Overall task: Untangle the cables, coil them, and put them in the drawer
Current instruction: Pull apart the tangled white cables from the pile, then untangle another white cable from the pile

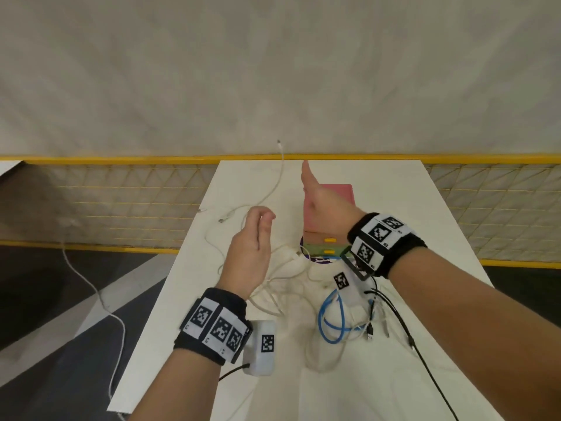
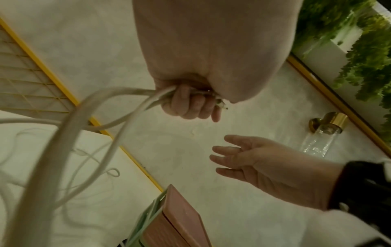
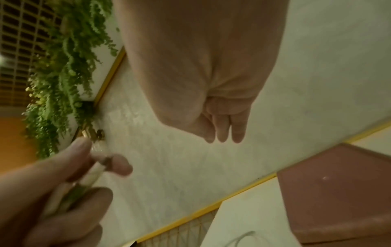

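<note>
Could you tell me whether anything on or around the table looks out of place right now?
Yes. One white cable trails off the left edge of the table down across the floor. The other cables lie in a loose tangle with a blue cable, uncoiled. The left hand grips white cable; the right hand is empty.

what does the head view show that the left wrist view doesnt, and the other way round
Only the head view shows the blue coiled cable, the black cable and the whole tangle of white cables on the white table.

Only the left wrist view shows the left hand's fingers curled round several white strands, a connector tip poking out, plus green hanging foliage and a brass-and-glass wall fitting.

Both show the pink drawer box and the right hand, fingers straight, holding nothing.
</note>
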